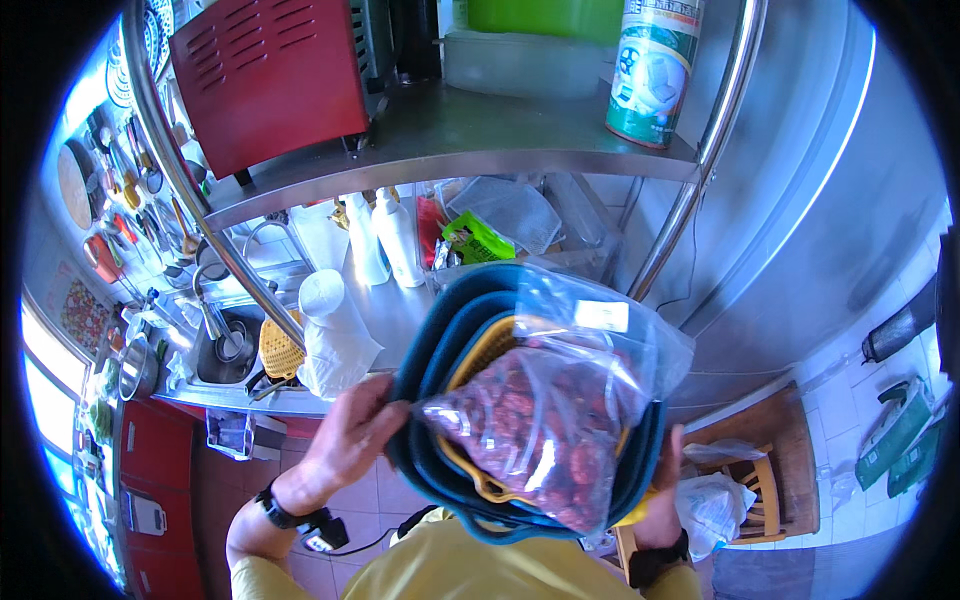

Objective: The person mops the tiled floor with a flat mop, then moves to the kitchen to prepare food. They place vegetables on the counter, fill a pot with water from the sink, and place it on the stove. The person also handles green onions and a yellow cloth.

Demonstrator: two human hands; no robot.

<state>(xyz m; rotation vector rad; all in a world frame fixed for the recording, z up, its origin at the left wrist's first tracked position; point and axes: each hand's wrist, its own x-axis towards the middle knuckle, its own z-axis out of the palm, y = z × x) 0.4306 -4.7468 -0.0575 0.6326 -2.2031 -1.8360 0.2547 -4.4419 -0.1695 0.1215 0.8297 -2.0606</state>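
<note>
In front of my chest I hold a nested stack of dark blue plastic baskets (411,367), with a yellow perforated basket (491,337) innermost. A clear plastic bag of dark red dried fruit (544,424) rests in the top of the stack, its loose end lying over the far right rim. My left hand (356,435) grips the left side, thumb on the rim. Around the right side is my right hand (664,484), its fingers largely hidden behind the baskets. A yellow thing (637,510) shows beside that hand; what it is I cannot tell.
A steel shelf (480,139) crosses ahead, bearing a red vented appliance (270,82) and a spray can (651,82). Below stand white bottles (396,236), a clear bin (592,259) and a paper towel roll (330,330). The sink (214,364) is left; a wooden chair (765,487) is right.
</note>
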